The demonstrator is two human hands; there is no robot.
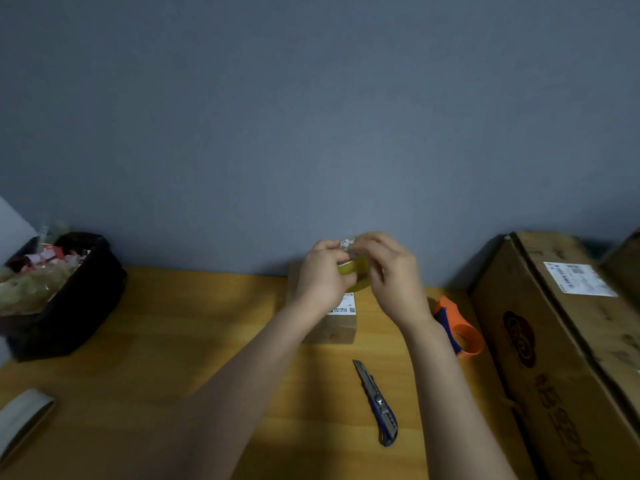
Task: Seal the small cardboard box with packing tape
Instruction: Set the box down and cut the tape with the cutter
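Up above the small cardboard box, both hands busy with the tape roll: left hand clasped round the roll's near side, gripping it steady; right hand pinching at the roll's upper edge, fingertips bunched, probably hunting for the loose end of the tape. Held high and close together, likely so the nails can pick at the edge while the roll stays put. No strip visibly drawn out yet; too blurred to tell for sure

Below the wrists, small cardboard box resting on the wooden table near the wall, white label on its top, flaps seemingly closed, no tape discernible across it. Sealing apparently not begun

Close to hand for cutting: utility knife lying on the table nearer the person, well apart from the box. Orange tape dispenser just beside the right forearm, unused

Far left, black bin heaped with crumpled wrapping and scraps. Far right, large cardboard carton, closed, contents hidden
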